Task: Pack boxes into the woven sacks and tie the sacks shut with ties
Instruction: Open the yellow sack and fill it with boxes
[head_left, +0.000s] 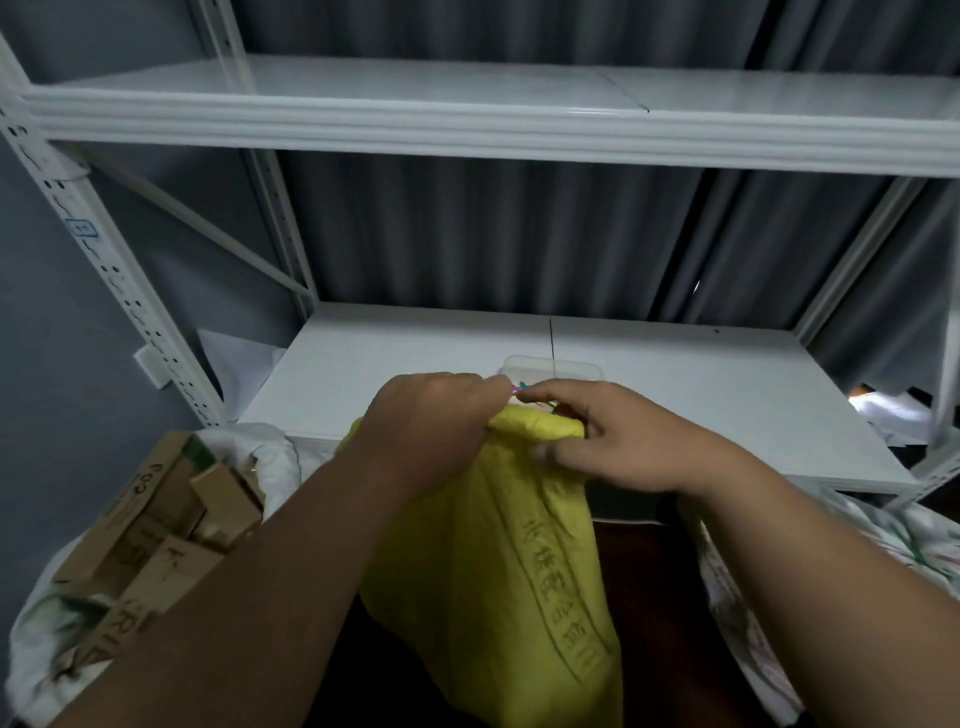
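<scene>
Both hands, left hand (431, 431) and right hand (618, 441), pinch a thin coloured tie (521, 388) over the bunched yellow woven sack (498, 561); I'd cinch low and tight.

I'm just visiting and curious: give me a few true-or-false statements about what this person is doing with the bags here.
1. Both hands, left hand and right hand, work at the gathered neck of the yellow sack. True.
2. The yellow sack lies flat on the top shelf. False: it stands in front of the lower shelf.
3. Cardboard boxes sit in an open white sack at the left. True.
4. The clear container is on the floor. False: it sits on the lower shelf.
</scene>
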